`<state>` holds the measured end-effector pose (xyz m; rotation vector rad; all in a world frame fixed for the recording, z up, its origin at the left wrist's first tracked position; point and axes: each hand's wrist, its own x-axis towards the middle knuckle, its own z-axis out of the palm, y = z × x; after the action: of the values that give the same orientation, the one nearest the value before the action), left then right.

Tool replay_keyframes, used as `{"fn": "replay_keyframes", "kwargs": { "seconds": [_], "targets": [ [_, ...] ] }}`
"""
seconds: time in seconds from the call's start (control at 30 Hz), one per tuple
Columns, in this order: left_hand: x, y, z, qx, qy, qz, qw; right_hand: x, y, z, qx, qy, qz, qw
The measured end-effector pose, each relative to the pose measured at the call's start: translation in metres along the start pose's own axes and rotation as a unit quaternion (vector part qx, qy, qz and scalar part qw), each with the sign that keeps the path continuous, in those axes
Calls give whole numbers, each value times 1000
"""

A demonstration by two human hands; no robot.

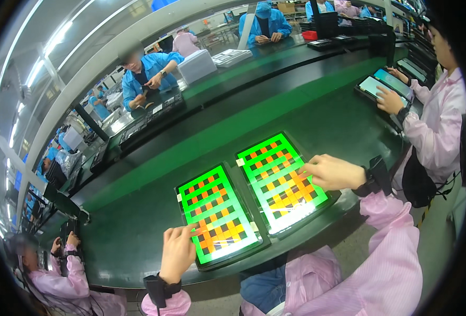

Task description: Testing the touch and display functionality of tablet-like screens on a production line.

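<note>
Two tablets lie side by side on the green bench, their lit screens showing bright green with a grid of black, orange and red squares. My left hand is at the left edge of the left tablet, its outstretched index finger on the lower part of the screen. Over the right edge of the right tablet is my right hand, with the index finger reaching onto the screen and the other fingers partly bent. Neither hand holds anything. Each wrist carries a black strapped band.
The green bench curves around me. At the right, a person in pink touches two lit tablets; another person in pink sits at the lower left. Across the bench, a person in blue works beside a white stack and dark trays.
</note>
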<state>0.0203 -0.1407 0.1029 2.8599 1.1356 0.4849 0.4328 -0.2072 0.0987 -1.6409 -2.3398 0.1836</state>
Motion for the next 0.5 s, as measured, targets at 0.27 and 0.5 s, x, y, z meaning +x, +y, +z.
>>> {"fn": "replay_keyframes", "kwargs": {
  "seconds": [0.27,0.5],
  "targets": [
    [11,54,22,-71,-23,104,992,13,-54,29,71,12,-154,985],
    [-21,42,0,-17,-16,3,1000,-11,-36,9,-20,31,-107,994]
  ]
}}
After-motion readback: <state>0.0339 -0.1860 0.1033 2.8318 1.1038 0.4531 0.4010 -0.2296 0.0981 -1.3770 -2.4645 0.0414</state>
